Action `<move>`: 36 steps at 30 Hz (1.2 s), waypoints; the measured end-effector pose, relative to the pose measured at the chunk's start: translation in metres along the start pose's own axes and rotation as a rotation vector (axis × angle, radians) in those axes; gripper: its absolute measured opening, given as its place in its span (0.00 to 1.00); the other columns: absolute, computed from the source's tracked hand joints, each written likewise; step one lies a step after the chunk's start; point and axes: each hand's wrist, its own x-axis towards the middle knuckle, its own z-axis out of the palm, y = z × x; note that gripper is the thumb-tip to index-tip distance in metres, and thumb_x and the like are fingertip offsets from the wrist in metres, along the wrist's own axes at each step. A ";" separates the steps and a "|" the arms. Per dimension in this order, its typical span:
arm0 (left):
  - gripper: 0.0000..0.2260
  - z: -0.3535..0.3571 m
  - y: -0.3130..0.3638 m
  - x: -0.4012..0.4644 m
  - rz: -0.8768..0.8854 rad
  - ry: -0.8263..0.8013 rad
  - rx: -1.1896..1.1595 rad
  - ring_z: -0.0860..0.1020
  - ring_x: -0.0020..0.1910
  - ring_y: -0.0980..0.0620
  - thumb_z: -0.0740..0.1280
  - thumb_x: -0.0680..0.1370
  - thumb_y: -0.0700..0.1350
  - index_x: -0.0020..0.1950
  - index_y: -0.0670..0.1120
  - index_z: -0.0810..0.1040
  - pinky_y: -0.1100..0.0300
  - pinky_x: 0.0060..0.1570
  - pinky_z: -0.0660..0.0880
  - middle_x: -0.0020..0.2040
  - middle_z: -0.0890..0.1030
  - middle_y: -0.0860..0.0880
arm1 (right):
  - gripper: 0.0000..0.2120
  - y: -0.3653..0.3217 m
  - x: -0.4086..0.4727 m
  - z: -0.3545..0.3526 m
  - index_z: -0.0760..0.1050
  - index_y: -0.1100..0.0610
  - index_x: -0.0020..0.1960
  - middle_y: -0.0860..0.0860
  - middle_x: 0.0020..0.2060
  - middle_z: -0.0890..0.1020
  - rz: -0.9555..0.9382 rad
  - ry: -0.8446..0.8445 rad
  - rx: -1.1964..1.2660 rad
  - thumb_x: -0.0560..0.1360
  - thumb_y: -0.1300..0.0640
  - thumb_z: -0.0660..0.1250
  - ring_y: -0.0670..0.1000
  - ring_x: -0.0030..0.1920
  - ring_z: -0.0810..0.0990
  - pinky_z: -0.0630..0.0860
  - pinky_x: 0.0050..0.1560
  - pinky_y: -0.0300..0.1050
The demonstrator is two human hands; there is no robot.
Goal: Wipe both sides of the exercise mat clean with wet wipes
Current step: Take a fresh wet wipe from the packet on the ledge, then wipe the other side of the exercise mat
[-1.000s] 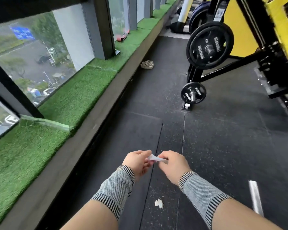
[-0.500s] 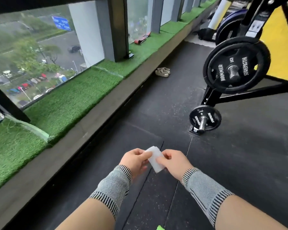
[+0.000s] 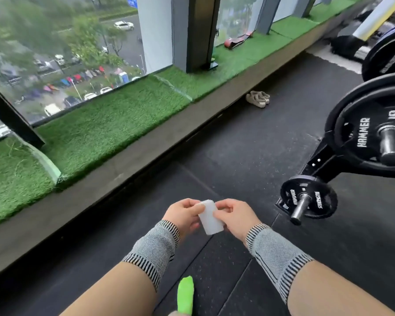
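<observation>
Both hands pinch one folded wet wipe (image 3: 211, 218) above the black rubber floor (image 3: 249, 144) — left hand (image 3: 184, 215) on its left edge, right hand (image 3: 234, 216) on its right, fingers curled narrow.

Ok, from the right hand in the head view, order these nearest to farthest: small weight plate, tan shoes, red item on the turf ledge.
1. Small weight plate, on the floor just right of the right hand.
2. Tan shoes, farther ahead by the ledge's base.
3. Red item, farthest, up on the turf ledge by the window.
</observation>
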 end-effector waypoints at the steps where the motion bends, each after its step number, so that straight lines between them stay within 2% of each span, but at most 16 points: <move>1: 0.04 0.005 0.004 0.011 -0.009 -0.007 -0.003 0.80 0.37 0.53 0.67 0.78 0.38 0.44 0.45 0.77 0.63 0.35 0.73 0.40 0.82 0.48 | 0.08 -0.004 0.013 -0.008 0.80 0.53 0.51 0.48 0.40 0.82 0.001 -0.020 -0.017 0.72 0.59 0.69 0.45 0.41 0.81 0.77 0.42 0.40; 4: 0.04 0.018 0.019 0.043 -0.024 -0.002 0.024 0.80 0.38 0.55 0.68 0.77 0.40 0.44 0.48 0.79 0.61 0.40 0.73 0.40 0.83 0.51 | 0.09 -0.012 0.051 -0.026 0.79 0.52 0.52 0.47 0.43 0.83 -0.009 -0.079 -0.077 0.73 0.58 0.69 0.44 0.42 0.81 0.75 0.38 0.34; 7: 0.03 0.022 0.033 0.071 -0.034 0.043 0.033 0.79 0.35 0.58 0.68 0.77 0.42 0.45 0.49 0.80 0.62 0.37 0.72 0.39 0.83 0.53 | 0.08 -0.017 0.086 -0.031 0.80 0.54 0.52 0.45 0.39 0.82 -0.003 -0.117 -0.083 0.72 0.59 0.68 0.40 0.38 0.79 0.72 0.34 0.30; 12: 0.07 0.026 0.051 0.109 -0.029 0.137 0.026 0.79 0.36 0.57 0.66 0.77 0.40 0.46 0.49 0.83 0.62 0.38 0.71 0.40 0.83 0.51 | 0.06 -0.020 0.145 -0.032 0.81 0.53 0.47 0.47 0.39 0.83 -0.007 -0.210 -0.166 0.71 0.58 0.70 0.47 0.42 0.81 0.80 0.47 0.45; 14: 0.08 0.030 0.054 0.128 -0.038 0.200 -0.010 0.78 0.38 0.55 0.65 0.77 0.41 0.47 0.49 0.84 0.62 0.38 0.71 0.42 0.84 0.51 | 0.04 -0.020 0.177 -0.035 0.81 0.52 0.44 0.48 0.38 0.83 -0.018 -0.274 -0.190 0.70 0.58 0.70 0.49 0.42 0.81 0.80 0.48 0.47; 21: 0.03 0.058 0.041 0.215 -0.085 0.457 -0.098 0.75 0.37 0.55 0.73 0.72 0.47 0.44 0.51 0.85 0.63 0.34 0.71 0.38 0.83 0.52 | 0.03 0.017 0.295 -0.049 0.81 0.54 0.41 0.46 0.33 0.81 -0.037 -0.509 -0.195 0.69 0.60 0.70 0.43 0.34 0.77 0.75 0.36 0.37; 25: 0.05 0.071 0.022 0.283 -0.114 0.504 -0.095 0.75 0.35 0.55 0.73 0.72 0.47 0.46 0.50 0.84 0.64 0.30 0.71 0.38 0.83 0.51 | 0.02 0.057 0.364 -0.051 0.82 0.56 0.42 0.46 0.33 0.81 0.000 -0.519 -0.194 0.69 0.59 0.71 0.43 0.33 0.77 0.73 0.35 0.36; 29: 0.08 0.056 -0.010 0.367 -0.124 0.580 0.100 0.76 0.34 0.54 0.71 0.75 0.45 0.54 0.48 0.81 0.66 0.28 0.73 0.43 0.82 0.51 | 0.03 0.101 0.437 -0.030 0.81 0.57 0.42 0.49 0.35 0.81 0.033 -0.453 -0.180 0.69 0.60 0.71 0.46 0.35 0.77 0.74 0.39 0.41; 31: 0.12 0.038 -0.029 0.415 -0.109 0.591 0.254 0.78 0.37 0.54 0.70 0.75 0.45 0.59 0.48 0.79 0.66 0.36 0.76 0.48 0.81 0.52 | 0.03 0.125 0.477 -0.010 0.81 0.57 0.42 0.49 0.35 0.81 0.025 -0.401 -0.171 0.69 0.61 0.70 0.47 0.36 0.77 0.75 0.40 0.42; 34: 0.20 0.000 -0.064 0.490 -0.096 0.603 0.548 0.77 0.57 0.53 0.70 0.75 0.50 0.66 0.52 0.75 0.59 0.59 0.73 0.61 0.78 0.52 | 0.05 0.169 0.538 0.030 0.81 0.56 0.44 0.48 0.36 0.81 0.011 -0.364 -0.171 0.69 0.62 0.70 0.48 0.37 0.78 0.75 0.41 0.42; 36: 0.25 -0.029 -0.091 0.541 -0.086 0.615 0.732 0.71 0.66 0.51 0.70 0.74 0.53 0.71 0.55 0.70 0.56 0.64 0.70 0.69 0.71 0.52 | 0.07 0.204 0.580 0.062 0.80 0.55 0.47 0.47 0.37 0.81 -0.032 -0.357 -0.219 0.69 0.61 0.70 0.47 0.39 0.79 0.75 0.42 0.40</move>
